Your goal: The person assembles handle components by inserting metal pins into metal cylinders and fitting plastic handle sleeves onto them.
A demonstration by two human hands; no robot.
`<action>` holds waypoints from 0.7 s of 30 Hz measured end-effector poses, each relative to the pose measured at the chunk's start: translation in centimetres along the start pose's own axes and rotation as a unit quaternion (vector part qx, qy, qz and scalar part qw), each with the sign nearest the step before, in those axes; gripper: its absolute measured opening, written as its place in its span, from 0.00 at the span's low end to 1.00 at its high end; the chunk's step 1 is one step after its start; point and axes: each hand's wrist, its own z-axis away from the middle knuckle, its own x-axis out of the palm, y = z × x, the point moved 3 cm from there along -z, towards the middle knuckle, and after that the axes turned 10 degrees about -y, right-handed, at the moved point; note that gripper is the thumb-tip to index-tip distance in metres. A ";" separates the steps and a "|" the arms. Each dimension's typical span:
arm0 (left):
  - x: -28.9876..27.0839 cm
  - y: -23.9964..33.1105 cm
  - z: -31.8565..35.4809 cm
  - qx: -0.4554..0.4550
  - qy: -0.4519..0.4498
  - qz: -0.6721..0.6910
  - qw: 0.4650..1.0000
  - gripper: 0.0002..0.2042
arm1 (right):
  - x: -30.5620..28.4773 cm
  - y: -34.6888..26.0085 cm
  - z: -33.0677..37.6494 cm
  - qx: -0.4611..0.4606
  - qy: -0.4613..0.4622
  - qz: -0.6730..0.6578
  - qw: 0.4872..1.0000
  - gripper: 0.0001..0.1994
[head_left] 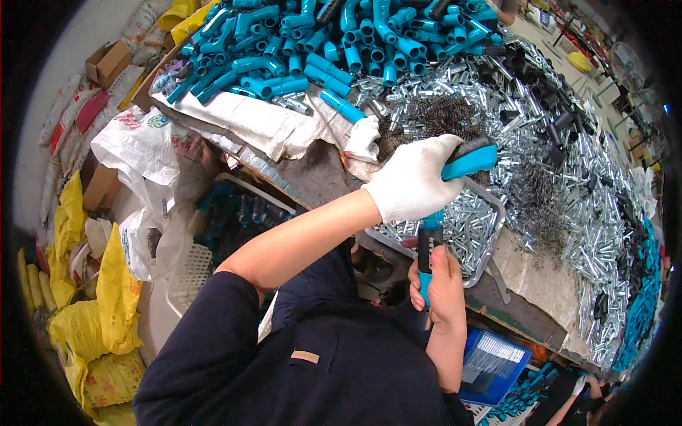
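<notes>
- Bearing pale lettering too small to read, the teal-and-black handle (430, 245) stands nearly upright between the two hands.
- Red and green print marks a white plastic bag (138, 145) at the left; red characters cover a yellow sack (117, 380) below it. A small tan patch (305, 356) sits on the dark shirt (355, 387), and a blue package (494, 366) at the lower right carries a white label, its text unclear.
- The bare right hand (439, 284) has its fingers curled around the handle's lower end, the thumb lying along it.
- The gloved left hand (419, 177) is above, its fingers closed around a curved teal piece (470, 163) with a black upper side. The glove hides whether this piece joins the handle.
- Just behind the handle, a tray (501, 216) of metal pins (465, 245) rests on the tabletop (323, 170).
- Beyond the glove lie dark springs (440, 117) and a crumpled white cloth (364, 138); teal tubes (355, 42) are heaped at the far side, black parts (554, 135) to the right.
</notes>
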 end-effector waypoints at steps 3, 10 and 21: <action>0.1 -0.2 0.2 -0.015 0.005 0.001 1.000 0.16 | 0.2 0.1 0.1 0.036 -0.040 -0.104 0.993 0.21; 1.2 -1.8 0.4 -0.144 0.046 -0.038 0.988 0.15 | 0.0 -0.6 -1.4 -0.094 0.165 0.364 0.912 0.16; 1.1 -1.6 0.4 -0.111 -0.004 -0.014 0.994 0.14 | -0.5 0.6 -0.9 0.011 0.132 0.144 0.981 0.10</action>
